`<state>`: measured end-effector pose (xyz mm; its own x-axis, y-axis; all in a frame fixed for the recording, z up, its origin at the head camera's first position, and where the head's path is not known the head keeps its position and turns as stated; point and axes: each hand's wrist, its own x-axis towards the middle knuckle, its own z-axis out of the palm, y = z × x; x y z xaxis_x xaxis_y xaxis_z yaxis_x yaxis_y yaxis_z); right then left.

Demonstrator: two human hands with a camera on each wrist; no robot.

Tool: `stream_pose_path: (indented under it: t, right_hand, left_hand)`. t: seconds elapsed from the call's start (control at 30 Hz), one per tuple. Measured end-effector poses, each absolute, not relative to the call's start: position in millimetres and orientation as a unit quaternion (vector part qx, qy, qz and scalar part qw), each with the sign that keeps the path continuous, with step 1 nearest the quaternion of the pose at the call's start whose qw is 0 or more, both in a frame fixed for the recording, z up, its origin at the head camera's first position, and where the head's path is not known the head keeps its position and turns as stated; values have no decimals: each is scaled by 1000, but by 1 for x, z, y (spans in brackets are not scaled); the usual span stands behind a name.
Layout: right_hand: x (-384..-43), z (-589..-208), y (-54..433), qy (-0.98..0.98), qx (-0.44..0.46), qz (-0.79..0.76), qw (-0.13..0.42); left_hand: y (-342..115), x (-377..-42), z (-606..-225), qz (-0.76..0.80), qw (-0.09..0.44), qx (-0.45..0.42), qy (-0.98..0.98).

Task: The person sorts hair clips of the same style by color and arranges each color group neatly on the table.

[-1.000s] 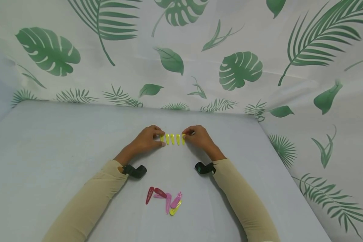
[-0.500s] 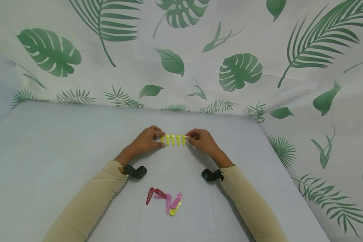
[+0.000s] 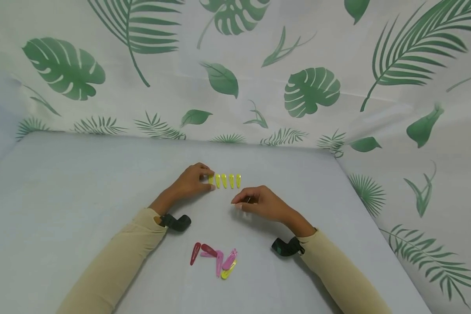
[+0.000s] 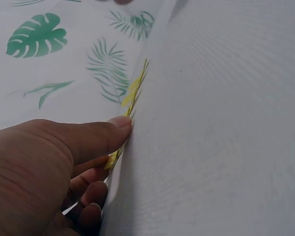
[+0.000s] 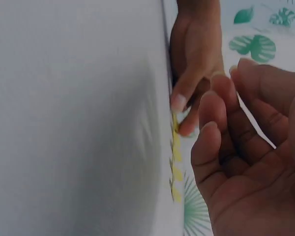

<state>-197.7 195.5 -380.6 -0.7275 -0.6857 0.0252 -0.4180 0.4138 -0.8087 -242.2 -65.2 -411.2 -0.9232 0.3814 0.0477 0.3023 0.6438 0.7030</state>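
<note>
Head view: leftmost yellow clip (image 3: 210, 180) partly behind left hand (image 3: 192, 181)

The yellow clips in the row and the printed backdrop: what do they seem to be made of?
Yellow clips: probably metal with glossy paint, since they look thin and show bright highlights; plastic is possible. Printed backdrop: cloth or plastic sheeting, smooth and faintly shiny, judging by its soft creases.

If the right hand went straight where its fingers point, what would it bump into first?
Probably the left hand. How high the right hand is looks hard to judge, though, so it might pass over.
</note>
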Motion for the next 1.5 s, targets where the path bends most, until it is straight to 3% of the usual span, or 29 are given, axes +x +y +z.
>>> stream_pose_path:
  t: [0.2,0.53,0.87,1.5]
  right_hand:
    - [-173,-380,197,789,-376,-434,218]
    - [-138,-383,191,765,-419,-413,261]
    - [-123,-387,183,748,-522,-338,232]
    - [-109,-382,173,807,-501,-236,204]
  left_hand:
    - [-64,-241,-412,376,48,179,908]
    - [-63,-239,-410,376,41,184,907]
    - [-63,-238,-410,379,40,183,906]
    - [-63,-240,-410,378,44,181,907]
